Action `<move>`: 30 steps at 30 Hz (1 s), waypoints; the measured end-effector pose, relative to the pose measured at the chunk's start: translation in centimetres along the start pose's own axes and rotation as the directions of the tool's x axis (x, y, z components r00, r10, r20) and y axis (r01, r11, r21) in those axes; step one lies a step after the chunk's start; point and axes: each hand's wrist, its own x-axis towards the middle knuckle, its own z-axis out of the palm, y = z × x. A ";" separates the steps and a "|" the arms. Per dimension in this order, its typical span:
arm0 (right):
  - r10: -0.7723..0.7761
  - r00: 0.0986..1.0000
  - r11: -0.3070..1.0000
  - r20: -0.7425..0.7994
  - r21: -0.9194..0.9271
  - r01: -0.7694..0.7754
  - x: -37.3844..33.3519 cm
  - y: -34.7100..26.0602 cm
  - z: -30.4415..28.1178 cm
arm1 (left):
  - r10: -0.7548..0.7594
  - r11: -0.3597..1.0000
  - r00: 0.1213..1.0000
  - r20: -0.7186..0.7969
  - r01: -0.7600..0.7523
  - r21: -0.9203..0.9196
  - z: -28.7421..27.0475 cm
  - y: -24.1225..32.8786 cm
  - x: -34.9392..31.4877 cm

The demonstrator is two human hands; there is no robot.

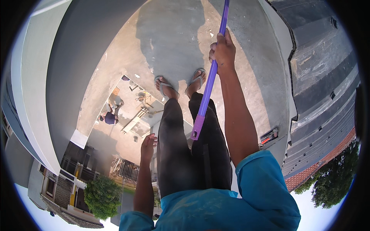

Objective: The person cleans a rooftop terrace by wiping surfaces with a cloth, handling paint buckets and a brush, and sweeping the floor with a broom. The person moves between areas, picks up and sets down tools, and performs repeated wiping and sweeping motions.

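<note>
My right hand (223, 50) is closed round a long purple pole (208, 82), away from my body. The pole's lighter grip end, with a hanging hole in it, lies in front of my right thigh. Its far end runs out of the picture at the top, so the kind of tool cannot be seen. Low at my left side hangs my left hand (148, 145), with nothing in it and its fingers loosely bent and apart.
I stand in flip-flops on a concrete slab (169, 34). Beyond its edge at left is a drop to a yard with a person (110, 117) and a ladder-like frame (135, 120). A dark sheet roof (323, 84) lies right, near a red-and-black object (268, 136). A grey wall (77, 57) rises left.
</note>
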 end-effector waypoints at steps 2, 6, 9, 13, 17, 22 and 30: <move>0.050 0.997 0.995 0.051 -0.087 -0.046 1.8 0.4 1.6 | 0.047 0.998 0.999 0.009 -0.046 -0.053 0.3 1.0 0.0; 0.218 0.959 0.934 0.183 -0.326 -0.150 -3.0 5.0 -1.7 | 0.070 0.993 0.997 -0.012 -0.071 -0.097 0.0 1.1 0.3; 0.378 0.897 0.879 0.228 -0.393 -0.271 -8.8 4.8 -5.4 | 0.021 0.995 0.999 -0.029 -0.024 -0.093 -0.5 -0.3 0.9; 0.304 0.931 0.916 0.204 -0.333 -0.226 -12.2 3.0 -7.5 | -0.043 0.992 0.998 -0.045 0.037 -0.120 -1.3 -3.0 0.8; 0.079 0.990 0.962 0.117 -0.269 -0.045 -5.3 0.9 -4.8 | -0.059 0.990 0.998 -0.030 0.055 -0.129 -2.0 -3.8 0.7; 0.240 0.949 0.889 0.203 -0.438 -0.131 -4.8 6.4 -2.0 | -0.040 0.994 0.999 -0.036 0.036 -0.102 -2.2 -4.5 1.6; 0.309 0.921 0.910 0.238 -0.355 -0.213 -14.7 4.9 -6.1 | -0.006 0.997 1.000 -0.029 0.004 -0.080 -2.9 -4.8 1.4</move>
